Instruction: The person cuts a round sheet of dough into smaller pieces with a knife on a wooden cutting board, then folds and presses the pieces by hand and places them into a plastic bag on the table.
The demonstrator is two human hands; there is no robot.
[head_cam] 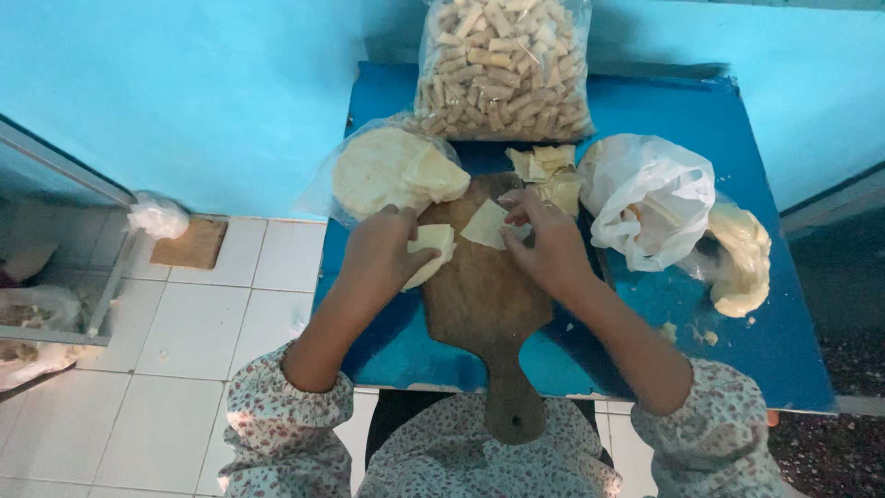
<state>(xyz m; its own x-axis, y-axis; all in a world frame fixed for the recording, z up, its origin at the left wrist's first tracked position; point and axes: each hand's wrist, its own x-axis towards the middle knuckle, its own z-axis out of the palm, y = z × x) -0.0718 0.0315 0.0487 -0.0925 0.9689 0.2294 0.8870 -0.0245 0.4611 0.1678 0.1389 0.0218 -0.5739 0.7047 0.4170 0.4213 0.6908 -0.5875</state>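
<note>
On a blue table (756,304), over a wooden board (479,295), left hand (383,254) gripping a pastry sheet (431,247), right hand (550,244) pinching another sheet (486,224).

A: How do the two forearms lie?
B: Both are bare from the gathered cuffs of the pale floral-print fabric sleeves (286,420) and run up and inward, converging toward the centre of the view.

A: Describe the left hand (383,254).
B: Back turned to the camera, wrist straight, fingers curled down and inward; the fingertips are hidden beneath the knuckles, so the exact grip cannot be made out.

A: And the right hand (550,244)?
B: Also back-up, wrist bent slightly toward the left, fingers (516,210) bunched and pointing toward the opposite hand, thumb tucked under.

A: Do the hands touch?
B: No; they stand near each other, apart.
</note>
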